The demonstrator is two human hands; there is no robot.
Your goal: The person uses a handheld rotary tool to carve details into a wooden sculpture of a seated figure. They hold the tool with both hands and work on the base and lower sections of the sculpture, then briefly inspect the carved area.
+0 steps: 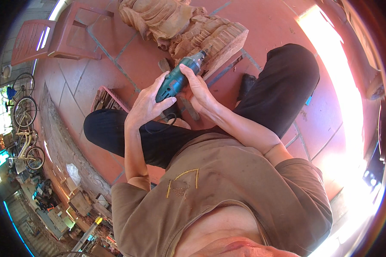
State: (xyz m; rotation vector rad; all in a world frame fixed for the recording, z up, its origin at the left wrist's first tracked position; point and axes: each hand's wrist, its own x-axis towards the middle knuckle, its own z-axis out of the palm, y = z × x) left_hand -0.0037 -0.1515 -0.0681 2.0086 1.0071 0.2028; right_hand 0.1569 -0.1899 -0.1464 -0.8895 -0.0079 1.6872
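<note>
Your left hand and right hand both wrap the grinder just below the carving; it looks rigid, hefty, best gripped mid-body.

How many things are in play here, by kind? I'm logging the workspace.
Green rotary tool, held by left hand and right hand: 1
Carved wooden sculpture: 1
Red plastic chair: 1
Bicycles: 2
Total: 5
</note>
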